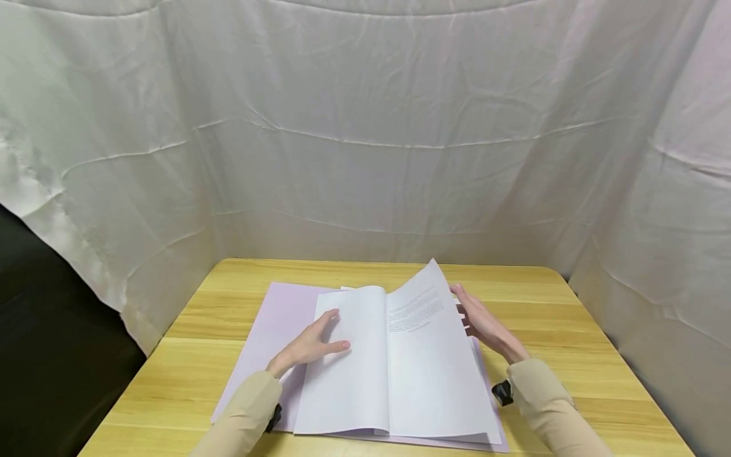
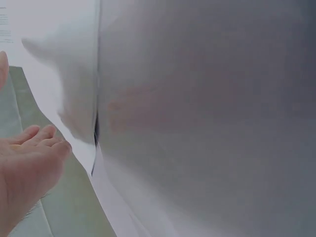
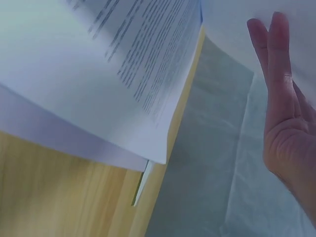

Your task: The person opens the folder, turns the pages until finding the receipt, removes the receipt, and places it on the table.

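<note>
Head view: a pale, creased curtain [image 1: 400,184] surrounds the scene on three sides. Within it stands a wood-grain worktop [image 1: 577,336], and on that a lilac cover [image 1: 280,324] lies spread out. An opened white booklet [image 1: 354,397] rests on top of the cover, near the front of the worktop, its left side blank. Its right page [image 1: 428,374] rises, the upper outer corner standing highest. Beige sleeves [image 1: 548,397] reach in from the near edge. Both hands are well apart. The left hand [image 1: 308,344] is over the blank side, thumb and fingers spread. The right hand [image 1: 485,327] is at the raised page's outer edge, partly behind it; its wrist view shows extended fingers, though whether they touch paper I cannot tell. Smaller still are the printed lines [image 1: 415,309] high on that page, and a black device [image 1: 502,393] at the right wrist.
</note>
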`<state>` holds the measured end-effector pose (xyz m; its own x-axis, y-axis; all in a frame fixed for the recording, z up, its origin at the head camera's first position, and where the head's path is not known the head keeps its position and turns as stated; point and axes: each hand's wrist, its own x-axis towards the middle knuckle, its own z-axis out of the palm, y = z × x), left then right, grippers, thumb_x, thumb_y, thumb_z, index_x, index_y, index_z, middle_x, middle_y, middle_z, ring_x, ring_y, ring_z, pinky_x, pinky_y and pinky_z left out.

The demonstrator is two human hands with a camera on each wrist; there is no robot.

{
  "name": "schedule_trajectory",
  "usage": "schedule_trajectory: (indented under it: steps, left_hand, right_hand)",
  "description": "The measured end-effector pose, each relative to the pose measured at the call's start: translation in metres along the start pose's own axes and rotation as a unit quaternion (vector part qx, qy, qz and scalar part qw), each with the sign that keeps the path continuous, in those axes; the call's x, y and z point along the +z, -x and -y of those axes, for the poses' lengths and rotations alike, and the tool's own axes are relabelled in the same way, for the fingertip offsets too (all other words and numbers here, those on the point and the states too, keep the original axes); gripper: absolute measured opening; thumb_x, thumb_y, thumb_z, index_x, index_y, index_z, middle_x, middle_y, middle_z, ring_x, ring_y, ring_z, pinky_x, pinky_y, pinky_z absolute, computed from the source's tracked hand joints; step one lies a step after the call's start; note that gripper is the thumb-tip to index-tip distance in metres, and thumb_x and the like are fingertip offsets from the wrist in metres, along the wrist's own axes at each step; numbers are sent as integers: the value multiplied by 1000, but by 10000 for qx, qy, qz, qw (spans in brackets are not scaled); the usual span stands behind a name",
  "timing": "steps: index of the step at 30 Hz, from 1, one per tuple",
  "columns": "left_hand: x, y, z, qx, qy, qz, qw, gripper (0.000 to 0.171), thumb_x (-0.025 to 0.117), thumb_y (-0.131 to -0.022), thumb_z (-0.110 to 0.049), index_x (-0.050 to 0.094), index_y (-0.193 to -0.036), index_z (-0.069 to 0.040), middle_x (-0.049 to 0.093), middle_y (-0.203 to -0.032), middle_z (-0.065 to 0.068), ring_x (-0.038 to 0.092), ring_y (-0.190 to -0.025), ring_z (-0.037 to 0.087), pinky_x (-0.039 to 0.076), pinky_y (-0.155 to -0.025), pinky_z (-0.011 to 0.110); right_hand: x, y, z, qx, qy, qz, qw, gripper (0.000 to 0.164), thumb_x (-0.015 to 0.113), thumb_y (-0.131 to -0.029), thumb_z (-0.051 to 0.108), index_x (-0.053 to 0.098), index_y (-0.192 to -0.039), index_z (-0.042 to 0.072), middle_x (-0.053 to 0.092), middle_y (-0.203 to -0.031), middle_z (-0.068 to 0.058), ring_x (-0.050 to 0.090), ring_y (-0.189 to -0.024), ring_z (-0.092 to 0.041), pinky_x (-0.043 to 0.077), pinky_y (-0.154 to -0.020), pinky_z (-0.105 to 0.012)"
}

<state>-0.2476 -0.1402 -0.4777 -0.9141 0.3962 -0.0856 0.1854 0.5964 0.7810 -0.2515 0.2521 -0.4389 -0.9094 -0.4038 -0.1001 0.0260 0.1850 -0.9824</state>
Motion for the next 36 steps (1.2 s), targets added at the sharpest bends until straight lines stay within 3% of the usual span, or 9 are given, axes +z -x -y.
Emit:
schedule_trajectory:
  steps: [7, 12, 20, 30, 36]
  left_hand:
    - [2, 2, -9, -9, 294, -89, 9995, 91, 75, -89, -45, 29, -159, -9, 30, -165, 19, 25, -154, 42, 23, -123, 65]
    - [4, 2, -17, -11, 434, -82, 9990, 89, 74, -90, -45, 30, -159, -11, 29, -165, 17, 23, -154, 41, 22, -123, 65]
    - [6, 2, -27, 149, 452, -53, 9989, 84, 69, -93, -47, 30, -159, -11, 31, -165, 14, 24, -155, 39, 22, -124, 63]
    - [9, 1, -37, 330, 604, 49, 9976, 80, 64, -97, -45, 28, -159, -9, 31, -165, 14, 22, -155, 37, 20, -125, 62]
    - [12, -1, -41, 490, 781, 184, 9956, 79, 61, -99, -44, 26, -159, -7, 29, -166, 15, 21, -156, 38, 20, -126, 60]
  right_hand:
    - [7, -1, 4, -9, 13, 143, 9999, 71, 12, -107, 56, 8, -163, 12, 54, -138, -38, 76, -92, -28, 64, -74, -38]
    - [13, -2, 8, 41, 74, 155, 9998, 70, 11, -107, 56, 9, -163, 15, 47, -146, -37, 74, -99, -32, 63, -75, -37]
    - [22, -2, 11, 6, 236, 330, 9992, 67, 12, -108, 54, 11, -163, 16, 40, -154, -33, 72, -105, -26, 62, -78, -35]
    - [32, -1, 14, -7, 722, 290, 9970, 59, 12, -109, 52, 23, -162, 28, 33, -160, -29, 52, -133, -50, 60, -88, -41]
    - [36, -4, 14, -237, 498, 592, 9967, 60, 12, -110, 49, 20, -162, 21, 34, -160, -26, 55, -131, -50, 61, -90, -49]
